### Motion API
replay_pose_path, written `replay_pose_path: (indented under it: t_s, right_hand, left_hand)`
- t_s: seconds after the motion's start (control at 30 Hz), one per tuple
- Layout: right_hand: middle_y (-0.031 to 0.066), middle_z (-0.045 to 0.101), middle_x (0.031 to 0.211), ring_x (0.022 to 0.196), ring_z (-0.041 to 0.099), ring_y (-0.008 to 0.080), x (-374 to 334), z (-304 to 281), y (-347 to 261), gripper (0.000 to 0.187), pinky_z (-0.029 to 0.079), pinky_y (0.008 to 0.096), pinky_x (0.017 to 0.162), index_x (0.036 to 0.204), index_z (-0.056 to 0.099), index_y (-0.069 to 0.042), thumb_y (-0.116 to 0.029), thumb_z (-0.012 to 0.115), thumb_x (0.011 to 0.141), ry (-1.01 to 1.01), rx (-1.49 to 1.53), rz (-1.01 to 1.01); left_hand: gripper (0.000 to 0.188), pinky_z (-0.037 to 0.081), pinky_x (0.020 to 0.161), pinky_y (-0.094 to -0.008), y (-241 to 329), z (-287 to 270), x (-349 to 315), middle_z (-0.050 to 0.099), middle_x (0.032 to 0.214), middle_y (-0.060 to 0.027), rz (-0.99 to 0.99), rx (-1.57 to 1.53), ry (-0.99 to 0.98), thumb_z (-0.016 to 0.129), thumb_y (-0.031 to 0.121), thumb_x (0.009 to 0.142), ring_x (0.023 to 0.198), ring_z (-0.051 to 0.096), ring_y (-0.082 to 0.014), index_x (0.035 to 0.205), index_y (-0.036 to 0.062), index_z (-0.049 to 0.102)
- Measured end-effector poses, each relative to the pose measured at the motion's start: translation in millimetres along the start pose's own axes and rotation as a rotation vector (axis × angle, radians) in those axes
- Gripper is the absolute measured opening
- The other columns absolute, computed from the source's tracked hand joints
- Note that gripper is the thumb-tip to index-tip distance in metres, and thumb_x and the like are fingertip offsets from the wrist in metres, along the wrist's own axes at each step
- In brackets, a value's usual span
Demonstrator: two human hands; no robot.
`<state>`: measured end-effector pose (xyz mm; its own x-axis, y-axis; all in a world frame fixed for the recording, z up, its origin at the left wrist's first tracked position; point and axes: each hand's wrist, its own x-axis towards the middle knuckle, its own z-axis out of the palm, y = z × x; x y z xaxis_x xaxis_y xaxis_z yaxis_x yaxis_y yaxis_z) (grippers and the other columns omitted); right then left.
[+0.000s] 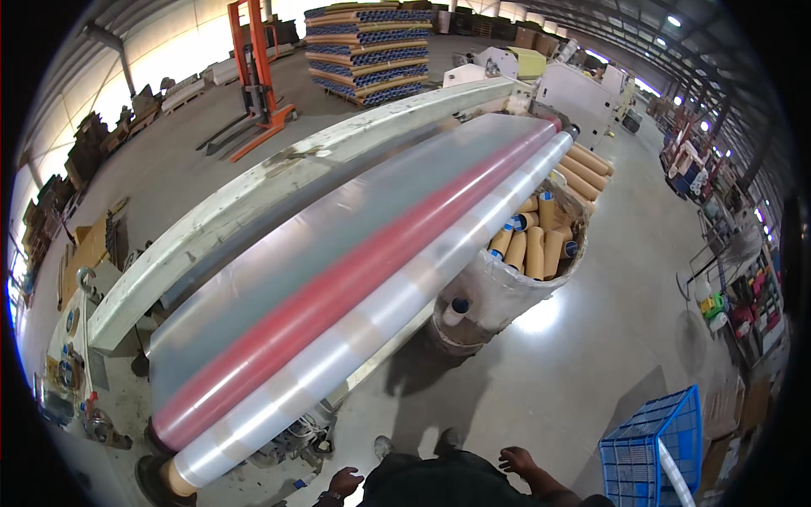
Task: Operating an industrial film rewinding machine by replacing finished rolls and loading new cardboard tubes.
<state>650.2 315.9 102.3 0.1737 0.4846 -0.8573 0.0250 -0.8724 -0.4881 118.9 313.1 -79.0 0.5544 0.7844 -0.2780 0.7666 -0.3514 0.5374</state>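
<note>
My left hand (345, 482), with a dark band at the wrist, hangs low near the close end of the machine. It holds nothing that I can see, and its fingers look loosely apart. Out to the right of my body is my right hand (517, 461), empty, with fingers slightly bent and apart. Neither hand touches the machine. In front of me a long roll of clear film (338, 351) on a cardboard core lies across the machine. Against its far side runs a red roller (338, 291), and a sheet of film (338, 215) stretches behind that.
A large bin (507, 283) full of cardboard tubes (535, 253) stands beyond the roll. A blue plastic crate (646, 460) with a white roll in it sits at lower right. Behind the machine's white beam (253, 182) are an orange lift truck (255, 84) and stacked tubes (367, 55).
</note>
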Motion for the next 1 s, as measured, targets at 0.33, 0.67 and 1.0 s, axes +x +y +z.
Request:
replay_pose_path:
  t_s: [0.33,0.67,1.0]
  right_hand:
    - [0.0188,0.062,0.105,0.083,0.064,0.0282,67,-114,51,0.042,0.053,0.0373,0.071,0.121,0.048,0.004,-0.025,0.052,0.091,-0.060,0.127,0.068]
    - [0.0180,0.062,0.095,0.072,0.065,0.0291,123,-284,16,0.042,0.054,0.0374,0.061,0.120,0.046,0.004,-0.023,0.053,0.089,0.089,0.263,-0.026]
    - [0.0200,0.062,0.096,0.075,0.065,0.0310,171,-296,-14,0.036,0.054,0.0406,0.063,0.118,0.046,0.001,-0.021,0.051,0.091,0.026,0.379,0.031]
  left_hand:
    - [0.027,0.050,0.078,-0.0382,83,-56,116,0.067,0.080,-0.0107,-0.373,-0.335,0.093,0.067,0.025,0.076,0.091,0.063,-0.0241,0.095,0.0058,0.066]
    - [0.043,0.051,0.062,-0.0280,244,-114,235,0.067,0.081,-0.0112,-0.771,-0.809,0.160,0.067,0.025,0.078,0.066,0.063,-0.0154,0.112,0.0005,0.056]
    - [0.043,0.052,0.056,-0.0290,232,-96,324,0.067,0.084,-0.0118,-0.885,-0.921,0.012,0.068,0.023,0.078,0.063,0.066,-0.0185,0.111,-0.0024,0.056]
